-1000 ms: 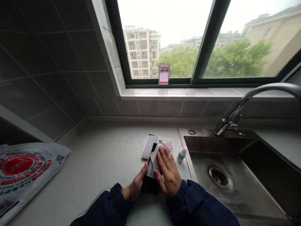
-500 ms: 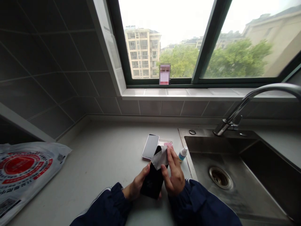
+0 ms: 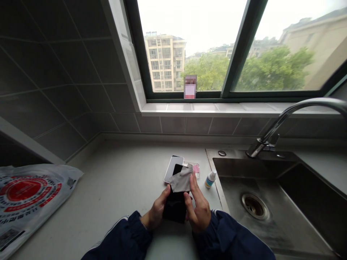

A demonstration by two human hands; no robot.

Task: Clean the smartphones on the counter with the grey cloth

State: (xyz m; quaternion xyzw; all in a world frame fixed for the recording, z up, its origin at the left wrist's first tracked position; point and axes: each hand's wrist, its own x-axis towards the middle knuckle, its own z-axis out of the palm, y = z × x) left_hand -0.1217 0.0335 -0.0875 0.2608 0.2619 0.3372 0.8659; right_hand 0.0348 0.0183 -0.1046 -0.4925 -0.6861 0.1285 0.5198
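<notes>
A black phone (image 3: pixel 174 211) is in my left hand (image 3: pixel 155 211), which is closed around its left edge with the thumb on top. Over the upper part of the phone lies a light grey cleaning cloth (image 3: pixel 181 179) with a zigzag edge. My right hand (image 3: pixel 200 211) is closed on the cloth's right side, its fingers against the phone's right edge. Just beyond, a white-edged phone (image 3: pixel 170 167) lies on the counter, partly covered from view by the black one. Beside it is a clear case (image 3: pixel 197 174) with a pink patch. A small white-capped bottle (image 3: pixel 210 179) stands right of my right hand.
To the right is a steel sink (image 3: pixel 219 173) with a drain (image 3: pixel 255 206) and a curved tap (image 3: pixel 282 122). A white plastic bag (image 3: pixel 40 191) with red print lies at the left of the counter (image 3: pixel 116 187). A window sill (image 3: pixel 233 109) runs along the back.
The cloth has shifted left and spread wider across the black phone. My right hand has moved slightly left, so more of the bottle and the clear case shows.
</notes>
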